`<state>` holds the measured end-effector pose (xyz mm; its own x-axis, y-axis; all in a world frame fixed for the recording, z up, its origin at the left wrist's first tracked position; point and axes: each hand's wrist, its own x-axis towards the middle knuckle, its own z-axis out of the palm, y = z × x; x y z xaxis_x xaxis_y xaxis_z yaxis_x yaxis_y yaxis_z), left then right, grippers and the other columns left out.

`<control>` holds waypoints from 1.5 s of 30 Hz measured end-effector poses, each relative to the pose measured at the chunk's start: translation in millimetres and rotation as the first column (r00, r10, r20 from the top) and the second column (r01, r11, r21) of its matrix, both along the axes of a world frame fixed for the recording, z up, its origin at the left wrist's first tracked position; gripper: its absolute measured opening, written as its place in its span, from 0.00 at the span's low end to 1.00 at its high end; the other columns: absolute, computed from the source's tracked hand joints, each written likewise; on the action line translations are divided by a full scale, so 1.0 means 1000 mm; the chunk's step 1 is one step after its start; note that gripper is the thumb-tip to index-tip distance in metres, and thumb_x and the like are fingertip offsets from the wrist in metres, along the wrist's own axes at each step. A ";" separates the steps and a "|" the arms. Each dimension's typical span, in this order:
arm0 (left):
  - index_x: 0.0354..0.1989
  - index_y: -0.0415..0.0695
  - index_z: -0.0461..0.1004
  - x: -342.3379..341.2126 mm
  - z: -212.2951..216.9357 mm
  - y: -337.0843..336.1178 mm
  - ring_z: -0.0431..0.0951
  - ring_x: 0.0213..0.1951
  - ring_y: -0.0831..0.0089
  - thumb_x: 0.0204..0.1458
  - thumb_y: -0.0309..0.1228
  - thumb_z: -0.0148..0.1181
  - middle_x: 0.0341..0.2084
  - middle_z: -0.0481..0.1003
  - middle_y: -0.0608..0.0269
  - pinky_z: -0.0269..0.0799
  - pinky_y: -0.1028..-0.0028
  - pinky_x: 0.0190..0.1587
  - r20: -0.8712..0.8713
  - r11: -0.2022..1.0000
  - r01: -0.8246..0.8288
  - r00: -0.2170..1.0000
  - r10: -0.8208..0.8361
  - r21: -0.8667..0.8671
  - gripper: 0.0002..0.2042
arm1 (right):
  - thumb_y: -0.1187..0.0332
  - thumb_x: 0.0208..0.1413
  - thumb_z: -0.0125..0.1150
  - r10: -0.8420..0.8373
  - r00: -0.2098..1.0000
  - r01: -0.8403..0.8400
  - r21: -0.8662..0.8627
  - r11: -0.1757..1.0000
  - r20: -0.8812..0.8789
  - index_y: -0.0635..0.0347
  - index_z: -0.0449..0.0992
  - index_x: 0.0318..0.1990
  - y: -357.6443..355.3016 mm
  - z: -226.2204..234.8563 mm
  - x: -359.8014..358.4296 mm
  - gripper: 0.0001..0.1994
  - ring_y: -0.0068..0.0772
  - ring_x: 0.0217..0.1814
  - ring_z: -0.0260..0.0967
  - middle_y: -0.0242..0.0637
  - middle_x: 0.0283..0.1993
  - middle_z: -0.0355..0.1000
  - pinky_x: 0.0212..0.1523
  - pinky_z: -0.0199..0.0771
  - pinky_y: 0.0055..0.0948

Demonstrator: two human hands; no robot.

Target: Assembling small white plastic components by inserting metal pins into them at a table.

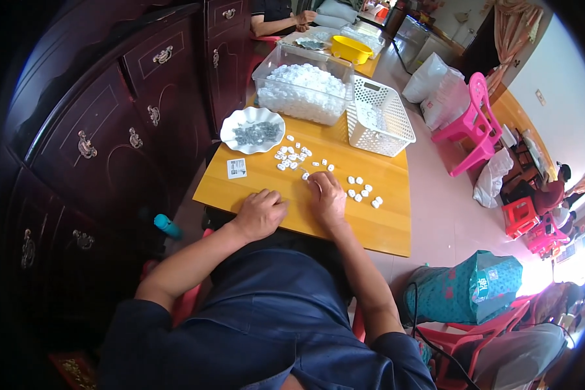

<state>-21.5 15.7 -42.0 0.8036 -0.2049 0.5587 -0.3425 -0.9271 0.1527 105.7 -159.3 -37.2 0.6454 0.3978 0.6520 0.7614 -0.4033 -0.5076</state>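
Observation:
My right hand (pixel 327 197) is closed at the middle of the wooden table, its fingertips pinching at a small white plastic piece (pixel 305 176). A thin greyish bit shows beside that piece, too small to make out. Near the table's front edge rests my left hand (pixel 261 213), fingers curled under; whatever they may hold is hidden. Beyond the hands lies a loose group of small white pieces (pixel 292 156), and several more white pieces (pixel 359 188) are scattered to the right. A white scalloped dish (pixel 230 138) holds a heap of small grey parts (pixel 257 133).
A clear plastic bin (pixel 266 91) full of white pieces and a white perforated basket (pixel 396 144) stand at the table's far side. A printed label (pixel 236 168) lies at left. Dark cabinets (pixel 104 123) flank the left. Another person's hand (pixel 303 19) is at the far table, near a yellow basin (pixel 351 50).

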 end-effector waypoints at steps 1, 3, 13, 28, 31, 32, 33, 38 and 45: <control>0.39 0.45 0.81 0.000 0.000 0.000 0.77 0.37 0.63 0.50 0.33 0.67 0.31 0.74 0.62 0.75 0.63 0.38 0.000 1.000 -0.002 1.000 0.002 -0.001 0.10 | 0.77 0.55 0.63 0.002 1.000 -0.003 0.033 0.999 0.010 0.59 0.77 0.36 0.000 0.003 -0.001 0.03 0.51 0.40 0.75 0.42 0.36 0.76 0.41 0.75 0.44; 0.38 0.44 0.81 -0.005 0.005 0.002 0.78 0.37 0.63 0.47 0.40 0.71 0.33 0.75 0.62 0.76 0.64 0.39 -0.003 0.991 0.106 0.994 -0.107 -0.076 0.14 | 0.76 0.55 0.63 -0.001 0.999 -0.001 0.045 0.999 0.041 0.57 0.77 0.37 -0.001 0.012 -0.005 0.04 0.49 0.40 0.75 0.41 0.37 0.75 0.39 0.75 0.43; 0.36 0.46 0.80 -0.010 0.008 0.000 0.78 0.38 0.63 0.44 0.48 0.71 0.34 0.75 0.63 0.76 0.65 0.40 0.014 0.983 0.172 0.985 -0.171 -0.065 0.20 | 0.75 0.59 0.63 0.062 0.981 -0.055 0.044 0.998 -0.186 0.63 0.76 0.39 -0.033 0.034 -0.023 0.04 0.47 0.33 0.78 0.46 0.35 0.77 0.35 0.77 0.39; 0.34 0.48 0.79 -0.012 -0.002 -0.013 0.78 0.35 0.69 0.45 0.34 0.71 0.30 0.74 0.67 0.75 0.69 0.36 0.070 0.963 0.269 0.960 -0.270 0.020 0.09 | 0.73 0.67 0.53 0.191 0.870 -0.098 0.220 0.971 -0.455 0.65 0.69 0.40 -0.040 0.016 -0.037 0.04 0.26 0.27 0.72 0.37 0.27 0.72 0.28 0.73 0.27; 0.34 0.49 0.79 -0.012 -0.003 -0.012 0.78 0.35 0.69 0.45 0.34 0.70 0.30 0.74 0.68 0.75 0.70 0.36 0.074 0.965 0.261 0.962 -0.262 0.031 0.09 | 0.71 0.67 0.54 0.209 0.820 -0.062 0.279 0.958 -0.533 0.63 0.71 0.40 -0.042 0.014 -0.034 0.05 0.20 0.27 0.69 0.32 0.27 0.71 0.28 0.71 0.23; 0.34 0.49 0.79 -0.012 -0.003 -0.012 0.78 0.35 0.70 0.46 0.34 0.70 0.30 0.75 0.68 0.75 0.70 0.37 0.073 0.964 0.265 0.961 -0.267 0.032 0.09 | 0.71 0.67 0.55 0.213 0.792 -0.043 0.296 0.954 -0.572 0.63 0.72 0.40 -0.043 0.013 -0.033 0.05 0.18 0.27 0.68 0.30 0.28 0.71 0.28 0.70 0.22; 0.34 0.49 0.79 -0.012 -0.003 -0.012 0.78 0.35 0.70 0.46 0.34 0.70 0.30 0.75 0.68 0.75 0.70 0.37 0.071 0.962 0.270 0.960 -0.271 0.032 0.09 | 0.71 0.67 0.55 0.216 0.795 -0.047 0.298 0.953 -0.566 0.63 0.72 0.40 -0.044 0.012 -0.032 0.05 0.18 0.27 0.68 0.30 0.28 0.71 0.28 0.70 0.22; 0.34 0.49 0.79 -0.012 -0.003 -0.013 0.78 0.34 0.69 0.46 0.33 0.70 0.30 0.75 0.68 0.75 0.69 0.36 0.088 0.958 0.285 0.954 -0.285 0.012 0.08 | 0.71 0.65 0.57 0.372 0.691 -0.031 0.488 0.872 -0.620 0.60 0.72 0.40 -0.046 0.010 -0.031 0.03 0.17 0.27 0.64 0.27 0.31 0.70 0.29 0.66 0.19; 0.30 0.48 0.79 -0.007 -0.001 -0.018 0.78 0.34 0.69 0.49 0.32 0.63 0.28 0.74 0.67 0.73 0.70 0.34 0.123 0.939 0.344 0.932 -0.342 0.006 0.04 | 0.73 0.63 0.59 0.436 0.603 -0.032 0.526 0.850 -0.668 0.60 0.73 0.41 -0.056 -0.004 -0.021 0.03 0.17 0.29 0.66 0.30 0.33 0.73 0.30 0.68 0.20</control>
<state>-28.3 -2.0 -42.5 0.6127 -0.4465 0.6520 -0.6556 -0.7479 0.1040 84.2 -215.4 -40.8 0.8964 0.4263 0.1215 0.0675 0.1395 -0.9879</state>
